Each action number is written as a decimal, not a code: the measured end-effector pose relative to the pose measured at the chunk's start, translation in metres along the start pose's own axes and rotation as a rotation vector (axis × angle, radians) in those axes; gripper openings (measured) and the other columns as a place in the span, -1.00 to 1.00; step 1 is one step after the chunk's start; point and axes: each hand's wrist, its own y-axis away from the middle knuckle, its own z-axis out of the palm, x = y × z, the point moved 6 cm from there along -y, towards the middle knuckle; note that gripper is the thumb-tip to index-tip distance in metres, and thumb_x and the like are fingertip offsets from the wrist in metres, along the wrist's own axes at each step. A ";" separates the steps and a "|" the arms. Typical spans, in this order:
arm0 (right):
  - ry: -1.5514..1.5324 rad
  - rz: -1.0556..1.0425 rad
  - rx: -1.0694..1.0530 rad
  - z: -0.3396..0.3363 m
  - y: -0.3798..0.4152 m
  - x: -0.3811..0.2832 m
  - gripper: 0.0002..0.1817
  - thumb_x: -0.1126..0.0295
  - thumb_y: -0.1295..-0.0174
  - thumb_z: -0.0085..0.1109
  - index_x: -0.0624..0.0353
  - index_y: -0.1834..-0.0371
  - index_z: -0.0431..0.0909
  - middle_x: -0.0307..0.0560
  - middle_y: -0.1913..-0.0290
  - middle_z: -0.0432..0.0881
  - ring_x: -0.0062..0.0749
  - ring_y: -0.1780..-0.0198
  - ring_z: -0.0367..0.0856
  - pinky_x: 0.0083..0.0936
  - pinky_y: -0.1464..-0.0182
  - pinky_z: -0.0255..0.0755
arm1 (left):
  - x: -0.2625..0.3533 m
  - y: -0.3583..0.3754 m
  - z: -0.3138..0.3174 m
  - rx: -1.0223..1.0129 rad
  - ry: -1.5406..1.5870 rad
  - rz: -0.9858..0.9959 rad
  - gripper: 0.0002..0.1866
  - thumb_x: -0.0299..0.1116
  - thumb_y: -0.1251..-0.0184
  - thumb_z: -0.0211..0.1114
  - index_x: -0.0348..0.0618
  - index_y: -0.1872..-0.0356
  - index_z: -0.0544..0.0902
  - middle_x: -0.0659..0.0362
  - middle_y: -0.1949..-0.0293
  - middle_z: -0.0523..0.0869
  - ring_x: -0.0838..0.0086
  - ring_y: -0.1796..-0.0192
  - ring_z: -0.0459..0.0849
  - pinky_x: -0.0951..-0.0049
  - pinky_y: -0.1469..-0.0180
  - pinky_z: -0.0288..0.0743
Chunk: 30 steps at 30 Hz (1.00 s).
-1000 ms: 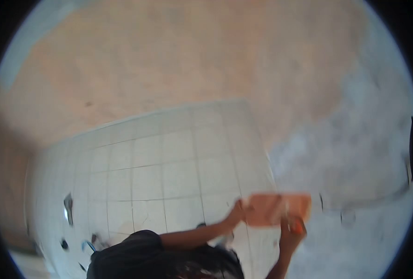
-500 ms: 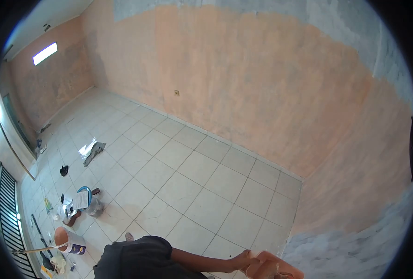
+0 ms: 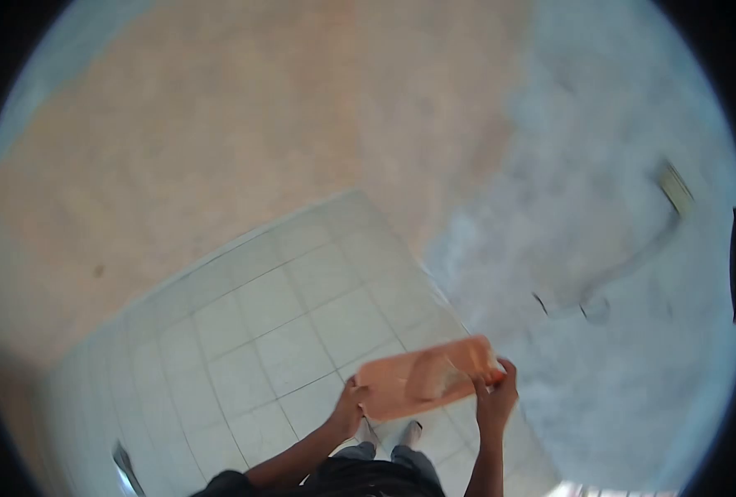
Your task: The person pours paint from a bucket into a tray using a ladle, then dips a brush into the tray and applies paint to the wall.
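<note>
A long orange plastic tray (image 3: 393, 385) is held out in front of my body, above the tiled floor. My left hand (image 3: 351, 407) grips its left end, thumb over the rim. At the right end my right hand (image 3: 495, 399) is closed at the tray's edge, beside a brighter orange-red patch too blurred to name. Inside the tray is a darker peach area with a pale smear, perhaps wet paint. My feet (image 3: 412, 431) stand below it on the tiles.
A peach-coated wall (image 3: 244, 124) meets a grey-white patchy wall (image 3: 583, 248) at the corner. On the grey wall are a yellowish box (image 3: 675, 189) and short dark wires (image 3: 540, 303). A grey, shiny object (image 3: 125, 468) lies on the tiled floor (image 3: 302, 344) at lower left.
My view has swung right toward the corner and grey wall; the buckets have left view. The tray now sits centrally, with both hands at its ends; earlier one hand showed clearly on it.
</note>
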 end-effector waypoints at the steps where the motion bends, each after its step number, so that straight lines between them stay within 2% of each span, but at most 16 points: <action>1: -0.024 0.064 0.024 -0.007 0.003 0.000 -0.43 0.46 -0.03 0.40 0.17 -0.15 0.42 -0.13 0.34 0.63 -0.47 0.37 0.53 -0.53 0.25 0.45 | 0.023 0.011 0.030 -0.097 -0.022 -0.034 -0.33 -0.16 -0.15 0.34 -0.24 -0.25 0.36 0.10 -0.10 0.60 0.35 -0.16 0.59 0.26 -0.14 0.51; 3: -0.030 0.110 0.064 -0.018 0.005 0.006 -0.42 0.46 -0.03 0.40 0.14 -0.17 0.40 -0.15 0.34 0.63 -0.47 0.38 0.53 -0.50 0.26 0.46 | 0.013 0.006 0.026 -0.110 -0.024 -0.063 -0.33 -0.13 -0.16 0.33 -0.26 -0.26 0.39 0.07 -0.15 0.59 0.32 -0.21 0.58 0.22 -0.25 0.44; 5: 0.024 0.104 0.113 -0.031 0.005 0.019 -0.42 0.45 -0.02 0.39 0.11 -0.16 0.41 -0.13 0.35 0.63 -0.43 0.39 0.56 -0.48 0.26 0.49 | 0.003 0.007 0.022 -0.165 -0.100 -0.082 -0.35 -0.08 -0.30 0.21 -0.27 -0.31 0.34 0.06 -0.21 0.56 0.26 -0.27 0.52 0.19 -0.27 0.43; 7: 0.090 0.112 0.181 -0.051 0.008 0.027 -0.45 0.44 0.01 0.38 0.10 -0.12 0.45 -0.07 0.34 0.64 -0.31 0.36 0.62 -0.42 0.24 0.52 | -0.001 0.013 0.040 -0.185 -0.121 -0.150 -0.35 -0.06 -0.33 0.17 -0.22 -0.33 0.32 0.06 -0.24 0.53 0.20 -0.30 0.49 0.12 -0.26 0.44; 8: 0.119 0.109 0.208 -0.060 0.011 0.028 -0.46 0.43 0.02 0.38 0.10 -0.10 0.47 -0.03 0.32 0.64 -0.23 0.33 0.65 -0.38 0.21 0.54 | -0.008 0.015 0.049 -0.257 -0.152 -0.206 -0.35 -0.06 -0.33 0.17 -0.22 -0.33 0.32 0.06 -0.24 0.53 0.20 -0.30 0.49 0.12 -0.26 0.44; 10: 0.166 0.020 0.316 -0.096 0.018 0.055 -0.50 0.42 0.03 0.35 0.09 -0.06 0.50 0.03 0.24 0.63 -0.12 0.25 0.65 -0.30 0.14 0.54 | -0.039 0.013 0.063 -0.209 -0.121 -0.238 -0.34 -0.04 -0.33 0.16 -0.15 -0.36 0.30 0.06 -0.28 0.49 0.15 -0.30 0.48 0.04 -0.25 0.44; 12: 0.177 -0.051 0.402 -0.126 0.034 0.062 -0.49 0.41 0.03 0.35 0.12 -0.07 0.49 0.05 0.16 0.61 -0.11 0.21 0.62 -0.26 0.08 0.53 | -0.054 0.021 0.081 -0.286 -0.140 -0.306 -0.34 -0.03 -0.33 0.16 -0.11 -0.38 0.28 0.07 -0.30 0.47 0.14 -0.30 0.48 0.02 -0.24 0.45; 13: 0.194 -0.002 0.468 -0.145 0.046 0.069 -0.49 0.41 0.03 0.35 0.12 -0.07 0.49 0.05 0.16 0.61 -0.11 0.21 0.62 -0.26 0.08 0.53 | -0.064 0.027 0.087 -0.289 -0.115 -0.315 -0.33 -0.01 -0.32 0.15 -0.07 -0.39 0.27 0.08 -0.32 0.45 0.12 -0.31 0.47 0.00 -0.23 0.45; 15: 0.122 0.009 0.446 -0.179 0.062 0.082 -0.51 0.41 0.01 0.35 0.16 -0.07 0.51 0.03 0.14 0.60 -0.14 0.23 0.60 -0.29 0.07 0.52 | -0.088 0.035 0.111 -0.377 -0.166 -0.352 -0.29 0.04 -0.30 0.17 -0.02 -0.41 0.25 0.09 -0.34 0.43 0.11 -0.32 0.46 -0.03 -0.21 0.47; 19: 0.036 0.164 0.441 -0.266 0.106 0.126 -0.53 0.38 -0.08 0.33 0.19 -0.10 0.52 -0.01 0.14 0.63 -0.25 0.22 0.63 -0.36 0.08 0.52 | -0.141 0.066 0.164 -0.471 -0.155 -0.482 -0.25 0.09 -0.28 0.17 0.03 -0.43 0.22 0.11 -0.38 0.37 0.08 -0.38 0.38 -0.13 -0.26 0.38; 21: -0.161 0.183 0.470 -0.305 0.139 0.149 -0.57 0.34 -0.21 0.29 0.18 -0.14 0.52 -0.04 0.15 0.68 -0.36 0.20 0.66 -0.44 0.10 0.52 | -0.165 0.084 0.182 -0.460 -0.138 -0.482 -0.27 0.03 -0.32 0.14 -0.03 -0.44 0.18 0.07 -0.36 0.40 0.07 -0.35 0.42 -0.14 -0.26 0.39; 24: -0.181 0.227 0.517 -0.352 0.179 0.177 -0.60 0.31 -0.32 0.21 0.19 -0.19 0.49 -0.07 0.18 0.70 -0.46 0.20 0.65 -0.51 0.12 0.52 | -0.201 0.105 0.216 -0.546 -0.136 -0.556 -0.27 0.03 -0.31 0.15 -0.03 -0.44 0.20 0.06 -0.36 0.40 0.06 -0.35 0.41 -0.14 -0.27 0.38; 26: -0.238 0.210 0.608 -0.383 0.205 0.207 -0.62 0.31 -0.38 0.15 0.19 -0.20 0.49 -0.11 0.21 0.70 -0.51 0.21 0.62 -0.52 0.13 0.51 | -0.232 0.112 0.231 -0.524 -0.143 -0.609 -0.28 0.02 -0.31 0.17 -0.04 -0.43 0.22 0.05 -0.35 0.41 0.06 -0.35 0.42 -0.14 -0.27 0.38; 28: -0.301 0.300 0.726 -0.417 0.235 0.221 -0.62 0.25 -0.43 0.06 0.21 -0.21 0.48 -0.17 0.11 0.69 -0.56 0.25 0.58 -0.57 0.16 0.48 | -0.258 0.123 0.246 -0.546 -0.168 -0.701 -0.28 0.00 -0.30 0.20 -0.08 -0.41 0.24 0.05 -0.34 0.42 0.07 -0.34 0.43 -0.12 -0.27 0.40; 30: -0.262 0.396 0.850 -0.449 0.264 0.228 -0.60 0.19 -0.46 0.01 0.20 -0.21 0.49 -0.15 0.07 0.69 -0.54 0.24 0.58 -0.58 0.19 0.47 | -0.278 0.138 0.269 -0.569 -0.277 -0.687 -0.25 0.06 -0.28 0.19 -0.05 -0.42 0.24 0.07 -0.33 0.43 0.08 -0.34 0.42 -0.11 -0.29 0.36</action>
